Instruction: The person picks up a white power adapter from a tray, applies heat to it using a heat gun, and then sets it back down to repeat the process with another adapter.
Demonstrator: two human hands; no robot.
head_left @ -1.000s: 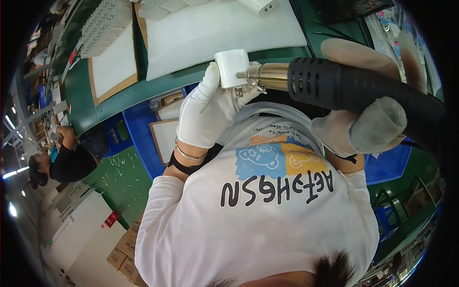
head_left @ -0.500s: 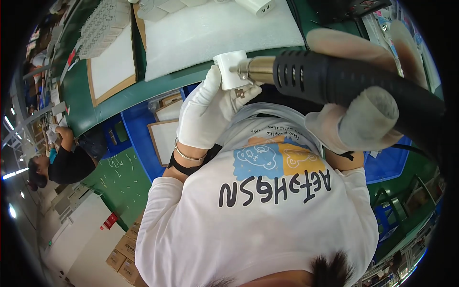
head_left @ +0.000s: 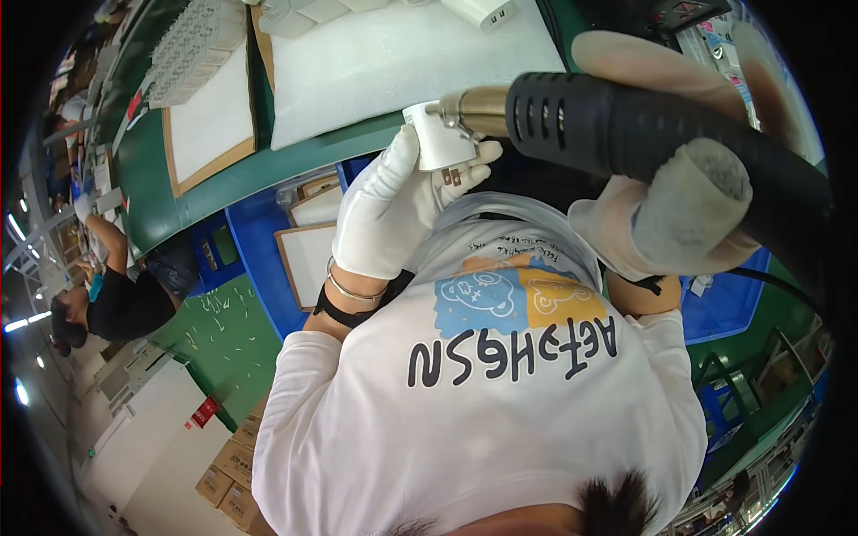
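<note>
In my gloved left hand is a white plug-in charger, gripped between thumb and fingers, its two metal prongs pointing down toward my body. My right hand, with pale covers on its fingertips, is wrapped round the black body of a hot air gun. The gun's metal nozzle points left across the charger's upper end. Whether the nozzle touches the charger I cannot tell.
A white foam sheet covers part of the green bench, with white chargers at its far edge. Clear packaging stands at far left. Blue bins sit below the bench edge. A co-worker is at left.
The charger has tilted in my left hand and shifted slightly right and down. The hot air gun's nozzle has risen toward the charger's upper end. The co-worker's arm has moved.
</note>
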